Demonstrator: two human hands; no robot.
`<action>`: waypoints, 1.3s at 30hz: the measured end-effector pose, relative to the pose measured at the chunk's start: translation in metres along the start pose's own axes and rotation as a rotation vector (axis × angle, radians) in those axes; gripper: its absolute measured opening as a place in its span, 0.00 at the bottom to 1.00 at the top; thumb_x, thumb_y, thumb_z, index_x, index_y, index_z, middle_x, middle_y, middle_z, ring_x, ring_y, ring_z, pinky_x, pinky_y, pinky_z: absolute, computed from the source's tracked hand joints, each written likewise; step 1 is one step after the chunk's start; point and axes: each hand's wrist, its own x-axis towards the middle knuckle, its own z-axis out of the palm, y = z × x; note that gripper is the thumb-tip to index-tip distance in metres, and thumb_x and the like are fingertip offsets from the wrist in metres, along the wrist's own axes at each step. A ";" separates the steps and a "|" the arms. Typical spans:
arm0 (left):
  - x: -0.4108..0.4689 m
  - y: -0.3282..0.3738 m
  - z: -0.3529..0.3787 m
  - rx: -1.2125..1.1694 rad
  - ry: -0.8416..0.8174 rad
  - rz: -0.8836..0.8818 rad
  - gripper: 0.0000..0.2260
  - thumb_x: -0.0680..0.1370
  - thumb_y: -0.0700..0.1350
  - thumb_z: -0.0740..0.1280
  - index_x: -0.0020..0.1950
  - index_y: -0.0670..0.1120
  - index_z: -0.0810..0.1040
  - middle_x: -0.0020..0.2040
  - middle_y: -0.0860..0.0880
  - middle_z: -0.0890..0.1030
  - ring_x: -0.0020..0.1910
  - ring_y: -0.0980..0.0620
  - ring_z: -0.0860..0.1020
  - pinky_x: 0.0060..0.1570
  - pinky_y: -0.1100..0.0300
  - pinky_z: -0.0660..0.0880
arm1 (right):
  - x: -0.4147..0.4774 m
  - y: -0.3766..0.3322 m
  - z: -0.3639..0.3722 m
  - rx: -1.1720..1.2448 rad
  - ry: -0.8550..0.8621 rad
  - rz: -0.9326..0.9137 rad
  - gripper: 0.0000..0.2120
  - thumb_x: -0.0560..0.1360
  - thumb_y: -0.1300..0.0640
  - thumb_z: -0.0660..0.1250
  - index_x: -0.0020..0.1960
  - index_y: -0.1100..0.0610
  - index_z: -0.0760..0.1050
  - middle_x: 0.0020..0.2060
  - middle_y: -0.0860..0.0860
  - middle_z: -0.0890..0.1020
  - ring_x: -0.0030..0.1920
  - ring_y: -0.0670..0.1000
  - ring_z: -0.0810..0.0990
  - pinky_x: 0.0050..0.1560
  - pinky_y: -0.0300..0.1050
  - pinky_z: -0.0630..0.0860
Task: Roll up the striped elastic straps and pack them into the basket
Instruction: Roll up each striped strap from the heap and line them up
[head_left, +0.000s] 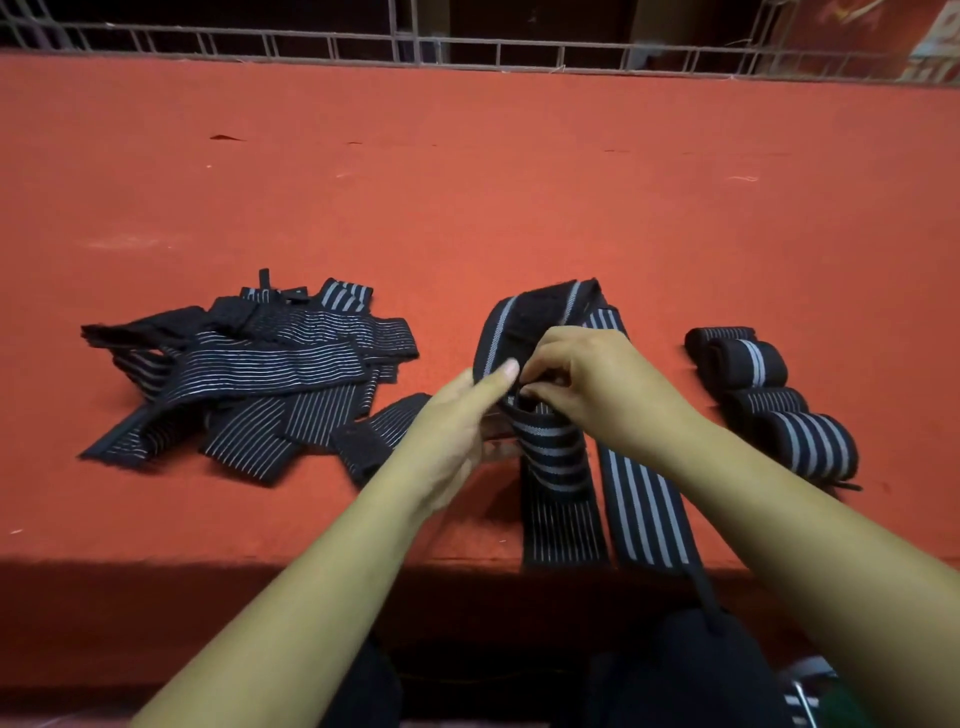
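A long black strap with grey stripes (558, 483) lies in front of me on the red table, its two tails hanging over the near edge. My right hand (587, 384) pinches its folded middle from above with curled fingers. My left hand (457, 431) grips the same fold from the left side, thumb laid along it. To the left is a loose pile of unrolled striped straps (249, 379). Several rolled straps (769, 400) sit in a row on the right. No basket is in view.
The red felt-covered table (467, 197) stretches far back to a wire grid fence (467, 49). Its near edge runs under my forearms. A small striped object (800, 701) shows at the bottom right, below the table.
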 end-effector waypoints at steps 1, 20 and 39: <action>0.000 0.001 0.002 0.000 0.032 0.019 0.15 0.83 0.49 0.61 0.65 0.43 0.77 0.51 0.46 0.83 0.48 0.49 0.81 0.49 0.53 0.77 | 0.000 0.000 0.001 -0.004 0.009 0.013 0.01 0.73 0.59 0.75 0.45 0.55 0.84 0.41 0.45 0.80 0.42 0.46 0.79 0.45 0.44 0.76; 0.007 -0.035 -0.065 0.646 0.221 0.005 0.11 0.81 0.38 0.65 0.60 0.51 0.73 0.56 0.48 0.84 0.53 0.53 0.81 0.65 0.48 0.74 | -0.013 0.040 -0.036 0.925 0.450 0.794 0.05 0.80 0.62 0.67 0.45 0.58 0.78 0.34 0.52 0.79 0.29 0.46 0.74 0.32 0.40 0.72; 0.011 0.025 0.024 0.521 -0.005 0.350 0.10 0.80 0.45 0.67 0.57 0.41 0.80 0.54 0.44 0.85 0.51 0.52 0.81 0.56 0.49 0.78 | 0.011 0.013 -0.070 1.043 -0.065 0.675 0.12 0.72 0.55 0.76 0.51 0.62 0.82 0.42 0.55 0.84 0.35 0.54 0.71 0.41 0.44 0.65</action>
